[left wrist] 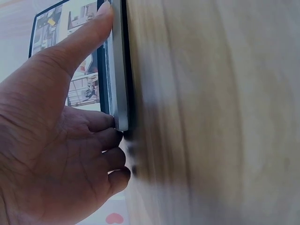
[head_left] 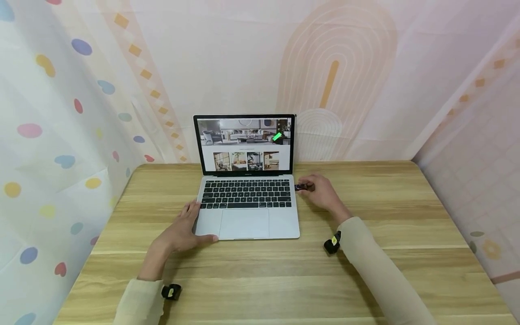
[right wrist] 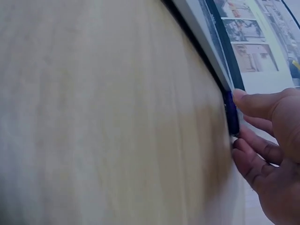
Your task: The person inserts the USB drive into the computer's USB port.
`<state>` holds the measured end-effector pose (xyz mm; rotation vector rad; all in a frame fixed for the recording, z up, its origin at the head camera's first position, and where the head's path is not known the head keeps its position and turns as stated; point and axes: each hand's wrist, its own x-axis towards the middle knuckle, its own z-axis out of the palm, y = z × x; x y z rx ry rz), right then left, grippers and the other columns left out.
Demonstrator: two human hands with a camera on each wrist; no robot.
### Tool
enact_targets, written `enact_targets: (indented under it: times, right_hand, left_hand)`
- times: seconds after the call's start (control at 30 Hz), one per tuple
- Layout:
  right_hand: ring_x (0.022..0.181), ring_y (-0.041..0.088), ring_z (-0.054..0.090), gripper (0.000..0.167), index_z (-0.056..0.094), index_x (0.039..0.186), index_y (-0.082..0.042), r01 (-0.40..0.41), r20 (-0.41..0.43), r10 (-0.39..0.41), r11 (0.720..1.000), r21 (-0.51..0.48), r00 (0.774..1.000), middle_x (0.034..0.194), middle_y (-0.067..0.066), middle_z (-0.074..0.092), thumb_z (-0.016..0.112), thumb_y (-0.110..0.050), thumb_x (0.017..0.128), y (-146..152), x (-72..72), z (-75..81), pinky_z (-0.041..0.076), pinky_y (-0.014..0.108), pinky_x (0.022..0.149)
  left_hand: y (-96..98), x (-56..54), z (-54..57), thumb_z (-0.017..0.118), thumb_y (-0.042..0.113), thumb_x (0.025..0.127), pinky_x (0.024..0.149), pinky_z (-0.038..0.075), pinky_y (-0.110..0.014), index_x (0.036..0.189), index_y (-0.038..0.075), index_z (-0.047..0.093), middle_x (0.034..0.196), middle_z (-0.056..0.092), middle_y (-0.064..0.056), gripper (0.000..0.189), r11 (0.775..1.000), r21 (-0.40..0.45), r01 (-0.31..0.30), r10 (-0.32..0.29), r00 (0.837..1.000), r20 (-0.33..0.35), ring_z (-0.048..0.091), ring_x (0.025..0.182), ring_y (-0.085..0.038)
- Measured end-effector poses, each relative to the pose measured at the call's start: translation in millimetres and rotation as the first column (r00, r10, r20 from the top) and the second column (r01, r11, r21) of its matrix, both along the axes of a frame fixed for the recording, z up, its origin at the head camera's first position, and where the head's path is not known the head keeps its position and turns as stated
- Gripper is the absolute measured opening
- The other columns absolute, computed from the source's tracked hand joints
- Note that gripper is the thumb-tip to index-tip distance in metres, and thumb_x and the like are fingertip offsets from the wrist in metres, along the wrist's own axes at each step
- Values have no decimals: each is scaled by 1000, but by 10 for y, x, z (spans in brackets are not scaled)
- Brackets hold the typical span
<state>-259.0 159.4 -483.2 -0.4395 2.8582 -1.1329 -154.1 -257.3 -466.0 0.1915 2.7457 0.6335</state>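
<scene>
A silver laptop [head_left: 244, 225] stands unfolded on the wooden table, its lit screen [head_left: 245, 144] showing a web page with room pictures. At its right side, my right hand [head_left: 321, 192] pinches a small dark USB flash drive [right wrist: 231, 112] between thumb and fingers. One end of the drive meets the laptop's right edge; whether it is plugged in I cannot tell. My left hand [head_left: 183, 231] rests on the front left corner, its thumb [left wrist: 86, 35] stretched along the front edge. Its other fingers [left wrist: 105, 140] lie against the laptop's left side.
The light wooden table [head_left: 260, 280] extends around the laptop on all sides. Patterned cloth [head_left: 227, 58] hangs right behind the table and at both sides. Black wrist cameras [head_left: 332, 243] are strapped at the sleeves, close over the tabletop.
</scene>
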Motion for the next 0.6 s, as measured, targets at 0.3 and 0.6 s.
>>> enact_targets:
  times: [0.3,0.6]
  right_hand:
    - [127,39,60,52,58,142,-4,-13,32,12,1000,21,999,140,19,61,72,-27,97,147,137,121,48,56,112]
    - [145,46,41,59,50,150,-6,-17,-20,18,999,44,1000,155,22,48,67,-31,100,427,277,140,31,66,121]
  left_hand:
    - [-14,-53,-15,72,68,84,125,13,-69,163,-4,12,170,4,-29,122,1000,9,8,-8,999,-54,3,157,-50]
    - [-31,-47,-12,67,70,87,123,8,-74,165,3,6,171,3,-27,120,1000,1,1,-1,989,-146,2,158,-49]
